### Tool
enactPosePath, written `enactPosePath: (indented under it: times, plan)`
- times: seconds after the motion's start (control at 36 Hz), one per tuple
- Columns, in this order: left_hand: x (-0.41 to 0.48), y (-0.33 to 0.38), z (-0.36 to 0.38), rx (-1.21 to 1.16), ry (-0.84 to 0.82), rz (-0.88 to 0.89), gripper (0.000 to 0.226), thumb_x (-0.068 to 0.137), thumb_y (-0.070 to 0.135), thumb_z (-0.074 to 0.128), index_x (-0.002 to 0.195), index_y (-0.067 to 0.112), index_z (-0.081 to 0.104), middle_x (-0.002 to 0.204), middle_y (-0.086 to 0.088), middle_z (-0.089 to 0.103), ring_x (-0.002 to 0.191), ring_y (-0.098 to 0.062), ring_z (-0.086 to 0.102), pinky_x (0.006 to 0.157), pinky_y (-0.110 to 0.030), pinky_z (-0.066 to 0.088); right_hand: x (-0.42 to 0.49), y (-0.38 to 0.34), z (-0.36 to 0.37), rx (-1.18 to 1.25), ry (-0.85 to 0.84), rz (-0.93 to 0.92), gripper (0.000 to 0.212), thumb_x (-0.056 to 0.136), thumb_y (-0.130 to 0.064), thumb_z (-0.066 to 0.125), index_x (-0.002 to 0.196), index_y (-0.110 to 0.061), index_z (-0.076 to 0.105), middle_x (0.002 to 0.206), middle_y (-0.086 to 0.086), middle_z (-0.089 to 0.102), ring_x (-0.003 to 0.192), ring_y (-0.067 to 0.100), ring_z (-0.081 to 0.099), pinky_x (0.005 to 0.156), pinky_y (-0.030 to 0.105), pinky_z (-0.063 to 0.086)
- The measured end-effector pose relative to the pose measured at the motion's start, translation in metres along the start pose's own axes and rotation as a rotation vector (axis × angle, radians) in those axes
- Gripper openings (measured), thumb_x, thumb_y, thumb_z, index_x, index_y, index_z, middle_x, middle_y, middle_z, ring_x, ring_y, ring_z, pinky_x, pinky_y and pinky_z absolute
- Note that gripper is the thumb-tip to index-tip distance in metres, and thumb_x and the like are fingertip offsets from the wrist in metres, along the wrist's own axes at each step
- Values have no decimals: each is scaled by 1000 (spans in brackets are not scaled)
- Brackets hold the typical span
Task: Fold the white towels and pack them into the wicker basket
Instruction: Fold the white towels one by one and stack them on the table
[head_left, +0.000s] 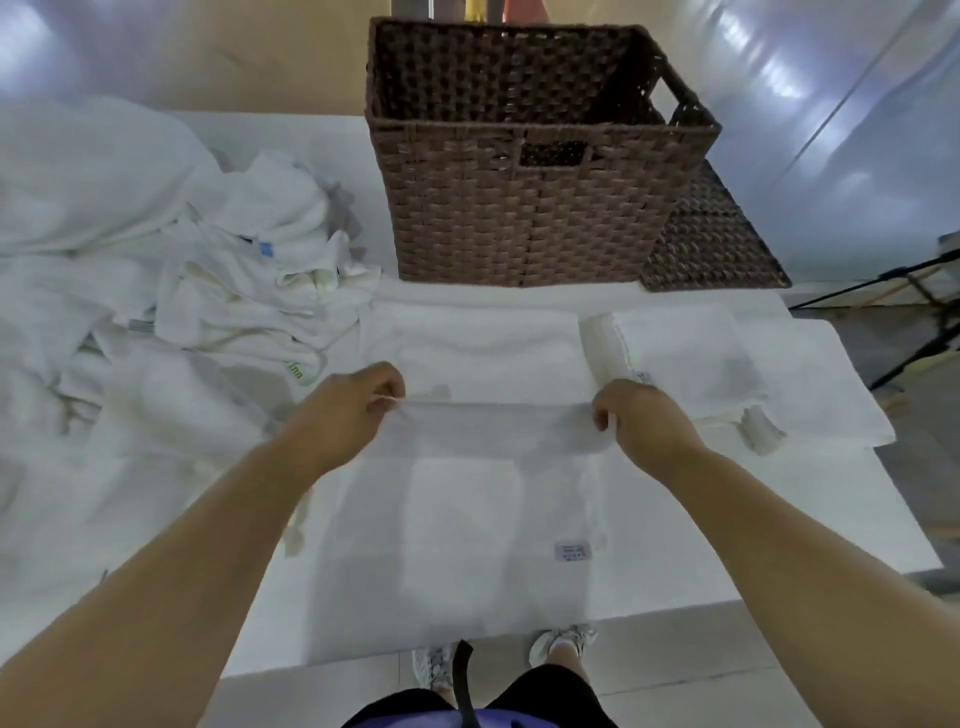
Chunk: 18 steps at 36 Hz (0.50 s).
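Note:
A white towel (467, 519) lies spread on the table in front of me, a small label near its right side. My left hand (358, 400) pinches its far edge at the left corner. My right hand (631, 413) pinches the same edge at the right corner, and the edge is lifted slightly off the surface. A folded white towel (680, 358) lies just right of my right hand. The brown wicker basket (524, 208) stands upright behind the towel, and no towel shows inside it.
A heap of loose white towels (218, 280) covers the table's left side. The basket's woven lid (711, 244) lies flat to its right. A dark stand (914, 312) stands on the floor at far right. The table's near edge (519, 644) runs just above my shoes.

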<state>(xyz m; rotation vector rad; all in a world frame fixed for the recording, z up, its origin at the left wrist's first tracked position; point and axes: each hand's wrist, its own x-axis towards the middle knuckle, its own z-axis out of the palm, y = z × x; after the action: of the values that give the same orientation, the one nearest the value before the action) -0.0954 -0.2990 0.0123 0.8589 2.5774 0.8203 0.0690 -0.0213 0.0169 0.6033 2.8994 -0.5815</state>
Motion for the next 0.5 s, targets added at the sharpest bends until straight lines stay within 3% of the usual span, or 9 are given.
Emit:
enactPosePath:
  times: [0.11, 0.19, 0.25, 0.31, 0.39, 0.47, 0.5]
  plan:
    - [22, 32, -49, -165, 267, 121, 29, 89, 3, 55, 72, 24, 46, 83, 10, 64, 79, 8, 59, 65, -4, 38, 26, -7, -44, 75, 405, -77, 31, 74, 10, 49, 86, -7, 72, 100, 9, 64, 92, 30, 59, 81, 27, 42]
    - [22, 39, -60, -40, 375, 330, 29, 84, -6, 47, 72, 19, 56, 89, -5, 69, 83, -10, 58, 70, -1, 35, 18, -18, -56, 37, 640, -199, 34, 77, 7, 41, 89, -2, 72, 95, 14, 63, 88, 31, 57, 74, 27, 41]
    - [15, 27, -50, 86, 355, 472, 31, 77, -2, 40, 72, 10, 68, 97, -7, 71, 92, -12, 55, 78, -7, 36, 6, -12, -39, -32, 717, -308, 34, 73, -1, 39, 79, -3, 73, 85, 14, 64, 79, 29, 58, 66, 29, 46]
    - [4, 5, -30, 182, 223, 519, 40, 69, 2, 35, 69, 15, 73, 96, -4, 73, 90, -11, 55, 76, -15, 38, -8, 5, -3, -84, 617, -354, 30, 71, 0, 44, 76, -7, 73, 82, 11, 63, 75, 29, 57, 63, 31, 51]
    - [-17, -34, 4, 295, -30, 404, 43, 58, -14, 51, 64, 22, 74, 99, 0, 73, 91, -16, 66, 80, -22, 46, -29, 26, 45, -106, 370, -340, 26, 68, 10, 55, 73, -8, 73, 77, 8, 62, 66, 31, 62, 51, 36, 54]
    - [-40, -55, 35, 363, -196, 417, 43, 48, -10, 60, 60, 29, 72, 85, 9, 72, 75, -11, 70, 58, -19, 55, -44, 27, 75, -101, 211, -326, 35, 54, 23, 66, 69, -8, 72, 72, 4, 61, 59, 29, 61, 44, 29, 47]
    - [-46, -56, 43, 414, -232, 417, 42, 50, -7, 62, 64, 31, 73, 87, 12, 72, 75, -9, 69, 57, -19, 55, -49, 26, 83, -101, 169, -324, 37, 51, 23, 67, 68, -9, 71, 71, 3, 61, 57, 27, 61, 43, 28, 45]
